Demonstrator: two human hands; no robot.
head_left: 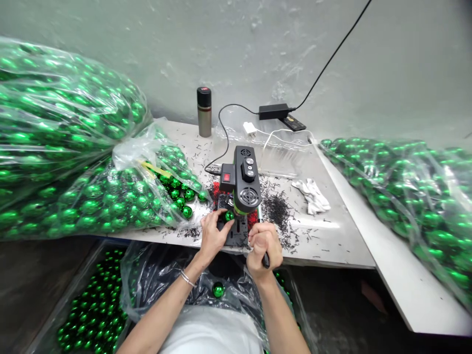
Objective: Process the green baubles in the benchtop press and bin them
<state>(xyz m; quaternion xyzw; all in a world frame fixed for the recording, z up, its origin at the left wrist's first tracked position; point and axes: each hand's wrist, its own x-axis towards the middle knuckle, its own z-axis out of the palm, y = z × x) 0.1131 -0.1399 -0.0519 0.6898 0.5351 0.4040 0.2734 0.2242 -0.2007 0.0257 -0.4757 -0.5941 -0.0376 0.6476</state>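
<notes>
My left hand [215, 231] pinches a shiny green bauble [229, 216] between thumb and fingers, under the head of a small black bench machine [247, 179] that looks like a mini drill press. What touches the bauble from above is hidden by the machine's head. My right hand [264, 246] is wrapped round the black-tipped lever handle [266, 260] at the machine's right side. Just left of my left hand, several loose green baubles lie at the mouth of a clear plastic bag [121, 196]. Another bauble [218, 289] rests on the plastic sheet over my lap.
Bulging bags of green baubles [55, 123] [416, 191] flank the table [346, 241]. Black scraps [276, 209] litter its top. Behind stand a flask [204, 112] and a power adapter [273, 111] with cables. White gloves [311, 196] lie right. Below left, a bin holds baubles [94, 300].
</notes>
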